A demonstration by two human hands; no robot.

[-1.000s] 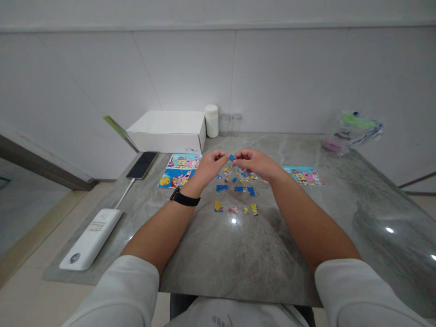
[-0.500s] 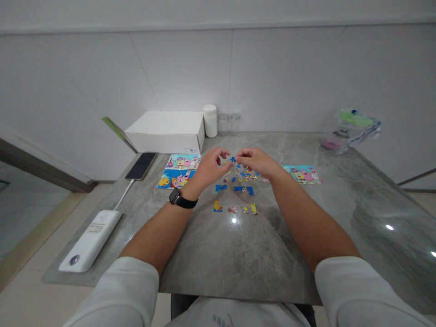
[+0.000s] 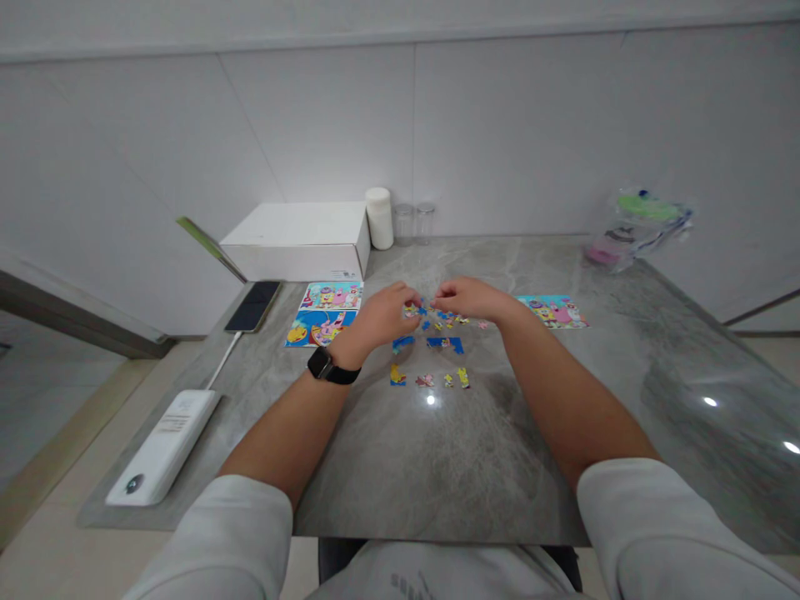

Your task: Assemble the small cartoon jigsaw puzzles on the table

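Several small loose puzzle pieces (image 3: 437, 350), blue, yellow and pink, lie scattered on the grey marble table (image 3: 475, 450). My left hand (image 3: 387, 310), with a black watch on its wrist, hovers over the far pieces with fingers curled into a pinch. My right hand (image 3: 468, 297) is level with it to the right, fingers also curled down at the pieces. What either pinch holds is too small to make out. A row of pieces (image 3: 430, 379) sits nearer to me, untouched.
Two cartoon picture cards (image 3: 325, 312) lie left of the pieces, another card (image 3: 553, 310) to the right. A phone (image 3: 253, 304) and white power bank (image 3: 163, 446) lie at the left edge. A white box (image 3: 297, 242), white jar (image 3: 379, 218), two glass jars and a plastic bag (image 3: 637, 225) stand by the wall.
Both hands have come down from holding a blue piece between them in the air to just over the scattered pieces. The view has shifted slightly.
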